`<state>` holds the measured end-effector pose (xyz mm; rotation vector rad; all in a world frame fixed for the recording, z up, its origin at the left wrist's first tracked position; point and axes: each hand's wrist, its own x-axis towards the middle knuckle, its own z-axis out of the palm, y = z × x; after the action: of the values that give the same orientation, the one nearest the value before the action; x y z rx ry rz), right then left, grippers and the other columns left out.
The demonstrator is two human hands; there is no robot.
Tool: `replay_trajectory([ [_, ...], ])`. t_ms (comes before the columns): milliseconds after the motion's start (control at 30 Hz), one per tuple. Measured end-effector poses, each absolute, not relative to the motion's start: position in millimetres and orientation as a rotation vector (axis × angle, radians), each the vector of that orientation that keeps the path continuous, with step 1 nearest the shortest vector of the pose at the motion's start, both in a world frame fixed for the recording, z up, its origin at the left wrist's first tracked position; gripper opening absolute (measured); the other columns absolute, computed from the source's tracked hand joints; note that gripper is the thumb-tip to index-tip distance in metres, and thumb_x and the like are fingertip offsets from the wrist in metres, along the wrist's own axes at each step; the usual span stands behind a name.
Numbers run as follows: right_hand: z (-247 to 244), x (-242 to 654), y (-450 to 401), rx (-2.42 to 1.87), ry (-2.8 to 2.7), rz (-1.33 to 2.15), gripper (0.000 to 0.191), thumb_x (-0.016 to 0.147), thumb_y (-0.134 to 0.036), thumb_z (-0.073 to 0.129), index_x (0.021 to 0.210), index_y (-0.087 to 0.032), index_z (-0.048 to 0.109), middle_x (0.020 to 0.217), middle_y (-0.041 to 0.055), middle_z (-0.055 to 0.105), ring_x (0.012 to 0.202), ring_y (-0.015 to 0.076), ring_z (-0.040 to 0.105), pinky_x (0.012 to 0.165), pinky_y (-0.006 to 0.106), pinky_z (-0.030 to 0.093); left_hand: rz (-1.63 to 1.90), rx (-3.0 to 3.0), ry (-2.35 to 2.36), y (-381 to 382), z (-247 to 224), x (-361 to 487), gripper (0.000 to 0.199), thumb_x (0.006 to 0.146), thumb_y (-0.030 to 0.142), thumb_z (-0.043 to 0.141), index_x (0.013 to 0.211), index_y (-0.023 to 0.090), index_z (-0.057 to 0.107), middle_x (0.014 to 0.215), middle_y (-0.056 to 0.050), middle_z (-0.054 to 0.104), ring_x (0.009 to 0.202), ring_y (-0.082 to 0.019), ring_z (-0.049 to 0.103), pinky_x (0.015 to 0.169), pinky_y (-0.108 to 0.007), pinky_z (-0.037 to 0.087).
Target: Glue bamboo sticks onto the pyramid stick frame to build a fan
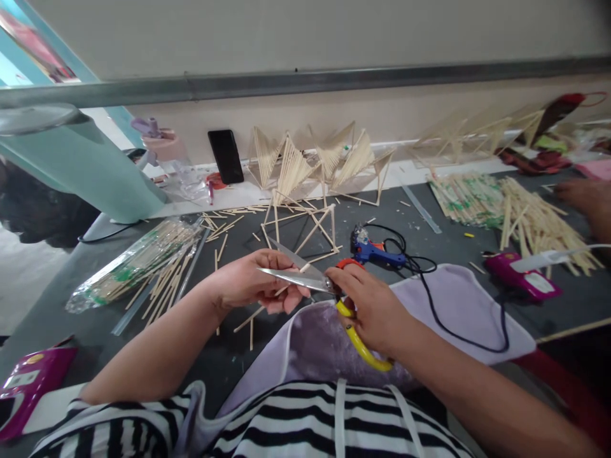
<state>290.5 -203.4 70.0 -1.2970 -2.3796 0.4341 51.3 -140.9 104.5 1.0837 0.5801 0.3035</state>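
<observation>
My right hand (375,302) grips a pair of scissors (296,277) by yellow and red handles, with the blades spread apart and pointing left. Between the blades lies a thin wooden stick (305,267), pinched in my left hand (262,280); part of it is hidden by the fingers. Just beyond the hands stands an open frame of glued sticks (305,230). Farther back, against the wall, is a larger structure of fanned sticks (296,164). A blue glue gun (379,253) lies to the right of the frame.
A plastic packet of sticks (138,257) and loose sticks lie left. On the right are bundled sticks (468,198), a stick pile (534,222) and a magenta power strip (520,277). A phone (226,156) leans at the wall. Another person's hand (585,197) shows far right.
</observation>
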Motion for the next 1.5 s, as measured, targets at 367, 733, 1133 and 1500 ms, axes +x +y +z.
replay_trajectory([
  [367, 70.9, 287.3, -212.3, -1.393, -2.22, 0.569, 0.059, 0.061, -0.004, 0.048, 0.118, -0.019, 0.051, 0.099, 0.0076, 0.054, 0.089, 0.0221, 0.053, 0.078, 0.037, 0.046, 0.535, 1.149, 0.743, -157.7, 111.1, 66.6, 0.03, 0.078, 0.041, 0.067, 0.076, 0.01, 0.064, 0.047, 0.002, 0.048, 0.038, -0.003, 0.029, 0.036, -0.015, 0.017],
  [733, 65.3, 272.0, -216.0, -1.408, -2.072, 0.699, 0.054, 0.062, -0.005, 0.047, 0.114, -0.017, 0.053, 0.09, 0.0039, 0.056, 0.073, 0.0164, 0.049, 0.067, 0.03, 0.041, 0.779, 2.034, 1.035, -163.7, 115.8, 67.5, 0.029, 0.086, 0.014, 0.045, 0.059, 0.013, 0.056, 0.058, 0.002, 0.052, 0.055, -0.007, 0.048, 0.056, -0.019, 0.036],
  [1133, 33.5, 267.2, -221.1, -1.445, -1.82, 0.925, 0.043, 0.057, -0.006, 0.046, 0.097, -0.02, 0.053, 0.076, -0.0032, 0.047, 0.066, 0.0115, 0.043, 0.059, 0.022, 0.035, 0.393, 1.472, 0.961, -156.1, 113.1, 71.9, 0.029, 0.088, 0.034, 0.049, 0.068, 0.014, 0.056, 0.054, 0.003, 0.054, 0.037, -0.003, 0.034, 0.04, -0.017, 0.025],
  [1500, 51.0, 262.9, -225.4, -1.49, -1.727, 1.157, 0.037, 0.061, -0.007, 0.043, 0.095, -0.021, 0.049, 0.07, -0.0061, 0.047, 0.059, 0.01, 0.041, 0.054, 0.021, 0.033, 0.593, 1.907, 1.129, -161.7, 112.6, 74.9, 0.035, 0.091, 0.026, 0.046, 0.059, 0.015, 0.054, 0.053, 0.004, 0.051, 0.046, -0.006, 0.043, 0.048, -0.018, 0.032],
])
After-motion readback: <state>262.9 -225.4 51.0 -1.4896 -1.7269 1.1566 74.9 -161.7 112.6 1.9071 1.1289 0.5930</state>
